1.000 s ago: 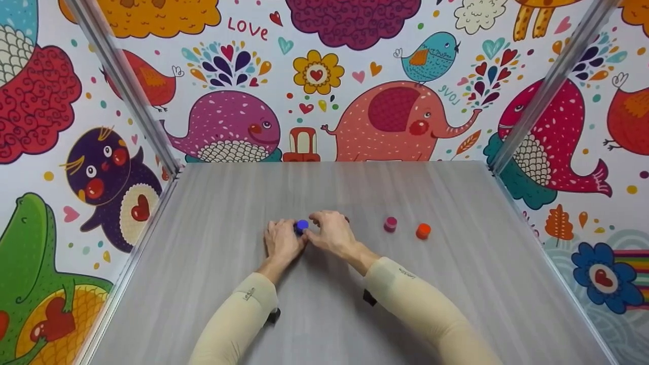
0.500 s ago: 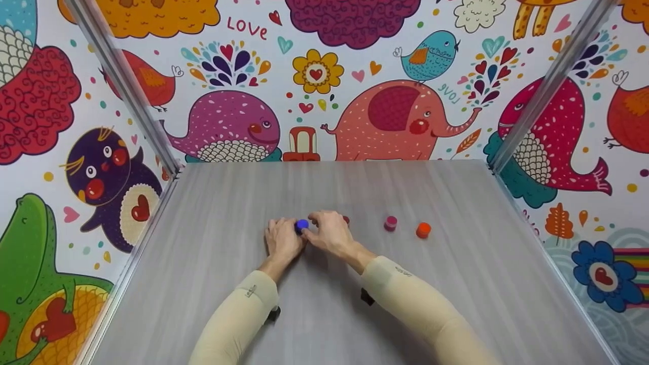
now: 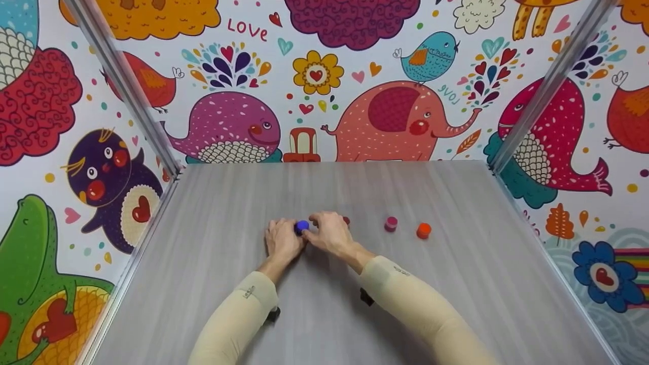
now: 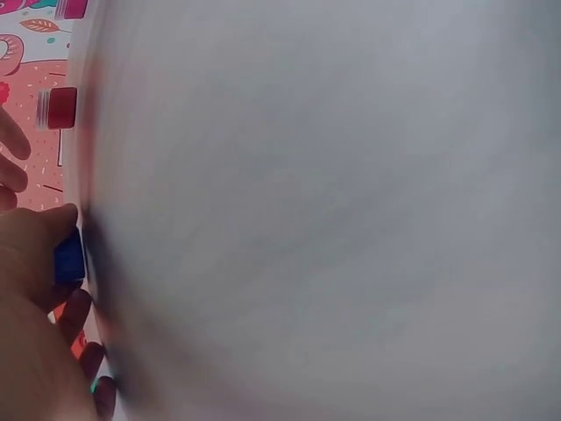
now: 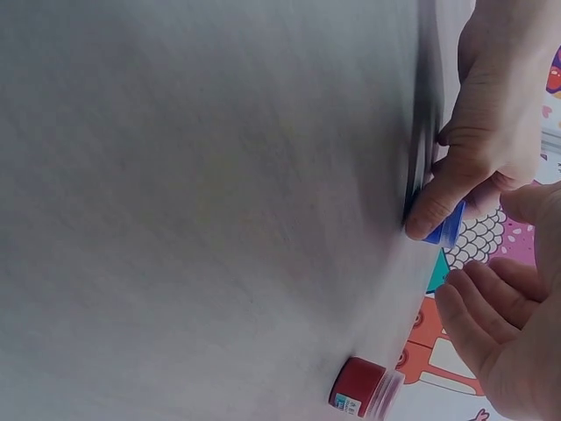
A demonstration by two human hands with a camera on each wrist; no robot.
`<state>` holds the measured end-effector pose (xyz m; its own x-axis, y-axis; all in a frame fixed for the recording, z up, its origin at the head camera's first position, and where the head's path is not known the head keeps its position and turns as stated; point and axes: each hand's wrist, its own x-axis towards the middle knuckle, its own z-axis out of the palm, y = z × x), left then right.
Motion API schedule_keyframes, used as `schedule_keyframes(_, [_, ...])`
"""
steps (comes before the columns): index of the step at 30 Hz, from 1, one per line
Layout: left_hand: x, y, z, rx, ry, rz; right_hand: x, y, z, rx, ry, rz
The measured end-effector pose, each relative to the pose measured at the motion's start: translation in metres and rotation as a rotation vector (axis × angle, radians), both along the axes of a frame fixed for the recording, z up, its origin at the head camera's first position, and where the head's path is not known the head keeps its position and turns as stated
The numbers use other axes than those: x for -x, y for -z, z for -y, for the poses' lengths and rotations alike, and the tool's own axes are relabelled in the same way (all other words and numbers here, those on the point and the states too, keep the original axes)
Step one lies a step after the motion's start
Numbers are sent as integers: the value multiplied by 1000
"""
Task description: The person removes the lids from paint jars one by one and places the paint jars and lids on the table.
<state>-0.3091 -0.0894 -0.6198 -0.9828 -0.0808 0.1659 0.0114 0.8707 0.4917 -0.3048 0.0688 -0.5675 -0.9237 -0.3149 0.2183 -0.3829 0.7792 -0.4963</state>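
A small blue paint jar stands on the grey table, pinched between the thumb and fingers of my left hand. In the right wrist view the left thumb lies across the side of the blue jar. My right hand hovers just right of it, its fingers loosely bent and holding nothing; the right wrist view shows a gap between these fingers and the jar. Behind the right hand, mostly covered in the head view, stands a red paint jar with a small label.
Farther right on the table stand a pink jar and an orange jar. Walls printed with cartoon animals and metal corner posts enclose the table at the back and sides.
My right hand has shifted very slightly, so a bit more of the red jar shows beyond it. The left hand keeps its hold on the blue jar in the same place.
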Motion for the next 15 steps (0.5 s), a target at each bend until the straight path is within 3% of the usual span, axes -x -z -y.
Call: schedule_keyframes(15, [2,0,5,-109,17,-94,2,0,1,5,14,11])
